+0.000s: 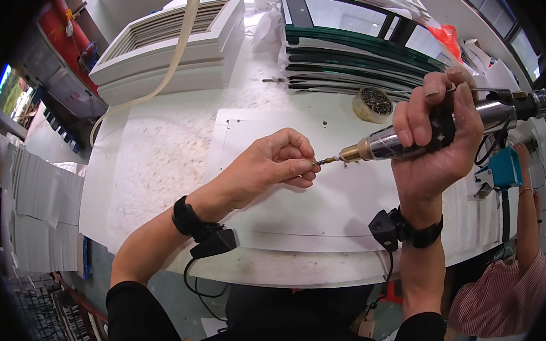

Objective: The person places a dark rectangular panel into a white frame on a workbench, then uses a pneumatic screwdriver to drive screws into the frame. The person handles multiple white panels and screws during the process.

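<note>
My right hand (438,127) is wrapped round a silver and black power screwdriver (384,141), which lies nearly level and points left. A brass-coloured nose and a thin bit (330,160) stick out of its front end. At the bit's tip, my left hand (277,160) pinches a small metal screw (316,163) between thumb and fingers; the fingers partly hide it. Both hands are above a flat white panel (308,207) with small holes near its edges. Beyond the screwdriver stands a round tub (365,112) full of small dark screws.
White louvred frames (168,42) are stacked at the far left, and dark-edged glass panels (349,41) at the far centre. A pale hose (179,52) hangs down across the left. A co-worker's arm (527,217) is at the right, by a teal tool (505,168).
</note>
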A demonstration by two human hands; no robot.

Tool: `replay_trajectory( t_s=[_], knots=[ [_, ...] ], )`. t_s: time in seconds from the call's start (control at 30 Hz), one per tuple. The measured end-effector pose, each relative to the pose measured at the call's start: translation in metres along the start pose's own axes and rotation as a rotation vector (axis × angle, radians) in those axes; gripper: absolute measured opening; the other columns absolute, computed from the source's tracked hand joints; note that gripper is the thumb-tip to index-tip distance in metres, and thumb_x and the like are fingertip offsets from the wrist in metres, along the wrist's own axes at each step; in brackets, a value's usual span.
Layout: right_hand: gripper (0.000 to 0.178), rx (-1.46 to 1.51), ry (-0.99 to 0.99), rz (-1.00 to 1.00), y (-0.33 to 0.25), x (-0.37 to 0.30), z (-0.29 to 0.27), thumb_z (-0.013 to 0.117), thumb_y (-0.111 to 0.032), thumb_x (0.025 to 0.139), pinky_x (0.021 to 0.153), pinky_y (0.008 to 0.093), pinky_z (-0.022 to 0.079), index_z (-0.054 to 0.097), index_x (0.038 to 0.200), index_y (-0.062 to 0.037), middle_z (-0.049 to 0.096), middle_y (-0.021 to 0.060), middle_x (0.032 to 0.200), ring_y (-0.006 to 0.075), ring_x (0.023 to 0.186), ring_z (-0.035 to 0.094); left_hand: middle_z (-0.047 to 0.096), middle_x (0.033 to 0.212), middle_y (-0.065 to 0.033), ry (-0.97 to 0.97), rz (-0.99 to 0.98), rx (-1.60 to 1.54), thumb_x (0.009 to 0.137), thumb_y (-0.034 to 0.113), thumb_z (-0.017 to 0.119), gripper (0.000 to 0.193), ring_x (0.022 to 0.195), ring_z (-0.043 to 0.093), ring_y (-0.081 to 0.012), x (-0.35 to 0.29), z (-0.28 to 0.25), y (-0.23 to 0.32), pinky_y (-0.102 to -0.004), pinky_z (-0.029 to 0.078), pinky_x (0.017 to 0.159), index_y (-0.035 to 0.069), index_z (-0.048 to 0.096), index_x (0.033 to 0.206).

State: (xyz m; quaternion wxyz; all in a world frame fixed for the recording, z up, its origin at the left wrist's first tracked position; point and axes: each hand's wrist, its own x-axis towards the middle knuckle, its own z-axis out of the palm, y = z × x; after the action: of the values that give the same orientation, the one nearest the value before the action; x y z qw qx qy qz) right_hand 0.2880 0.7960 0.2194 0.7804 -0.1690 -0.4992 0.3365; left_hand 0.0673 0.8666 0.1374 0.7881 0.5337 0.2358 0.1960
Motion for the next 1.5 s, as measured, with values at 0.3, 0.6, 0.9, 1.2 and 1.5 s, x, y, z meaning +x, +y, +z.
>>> replay_trajectory(
  t_s=[0.3,0.6,0.9,1.2,1.5],
  knots=[
    [0.027,0.019,-0.04,-0.009,0.006,0.001,-0.002,0.047,-0.026,0.107,0.047,0.0256,0.042,0.053,0.122,-0.0052,0.058,0.0057,0.091,0.0075,0.051,0.043,0.071,0.105,-0.0074,-0.015,0.038,-0.037,0.102,0.009,0.065,0.015,0.097,0.07,-0.013,0.002,-0.003,-0.007,-0.0291,0.061,0.089,0.005,0.056,0.114],
    [0.023,-0.258,-0.011,0.065,0.028,0.031,0.002,0.052,-0.027,0.104,0.053,0.0263,0.041,0.054,0.115,-0.0075,0.058,0.0032,0.092,0.0068,0.055,0.043,0.073,0.107,-0.0078,0.165,0.315,0.704,0.097,0.0,0.066,0.016,0.099,0.071,-0.0153,0.038,0.003,0.014,-0.0283,0.057,0.087,0.002,0.06,0.112],
    [0.015,-0.362,0.004,0.144,0.071,0.045,-0.01,0.064,-0.021,0.098,0.051,0.0268,0.042,0.059,0.1,-0.0082,0.061,0.0025,0.083,0.0075,0.054,0.049,0.076,0.103,-0.011,0.165,0.253,0.893,0.097,0.004,0.061,0.017,0.096,0.073,-0.0222,0.081,-0.012,0.006,-0.034,0.055,0.085,0.0,0.061,0.114],
    [0.017,-0.389,-0.032,0.144,0.076,0.044,-0.017,0.063,-0.022,0.099,0.051,0.0259,0.043,0.058,0.097,-0.0062,0.059,0.0028,0.082,0.0074,0.054,0.05,0.076,0.103,-0.0115,0.142,0.205,0.867,0.098,0.003,0.058,0.02,0.098,0.073,-0.0236,0.079,-0.013,0.007,-0.0342,0.054,0.087,0.0,0.06,0.118],
    [0.018,-0.353,-0.117,0.202,0.08,0.049,-0.02,0.063,-0.022,0.099,0.049,0.026,0.043,0.057,0.095,-0.0058,0.06,0.0044,0.083,0.0074,0.054,0.049,0.049,0.149,-0.0241,-0.009,0.466,1.514,0.101,0.014,0.055,0.042,0.143,0.043,-0.0437,0.056,-0.02,-0.008,-0.0464,0.039,0.117,-0.007,0.054,0.137]
  ],
)
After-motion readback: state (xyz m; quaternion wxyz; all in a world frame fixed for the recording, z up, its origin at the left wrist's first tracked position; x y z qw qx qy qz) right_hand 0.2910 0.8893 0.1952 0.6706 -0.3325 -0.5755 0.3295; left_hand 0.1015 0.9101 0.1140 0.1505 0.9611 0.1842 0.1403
